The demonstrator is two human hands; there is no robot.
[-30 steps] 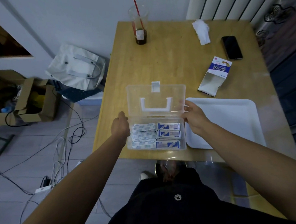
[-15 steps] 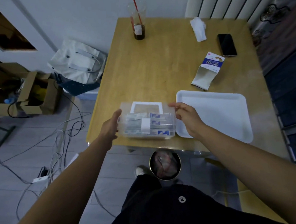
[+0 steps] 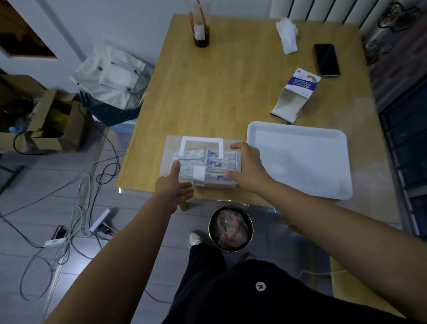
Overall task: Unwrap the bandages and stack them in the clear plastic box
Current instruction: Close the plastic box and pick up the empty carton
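Observation:
The clear plastic box (image 3: 174,144) sits at the near edge of the wooden table (image 3: 227,90), its lid down with the white handle and latch on top. Stacked bandages (image 3: 217,165) show through the lid. My left hand (image 3: 175,187) is at the box's near left corner, thumb up against the lid, fingers loosely spread at the front wall. My right hand (image 3: 247,168) lies over the box's right end, fingers on the lid and thumb on the front edge.
A white tray (image 3: 300,155) lies right of the box. Behind it lies an opened bandage carton (image 3: 296,92), with a phone (image 3: 326,59), a crumpled tissue (image 3: 287,34) and a cup with a red straw (image 3: 200,23) farther back. A round bin (image 3: 230,228) stands on the floor by the near edge.
The lid, upright a second ago, has swung down and now lies flat on the box. My right hand moved onto the lid's right end, and my left thumb came up to the lid.

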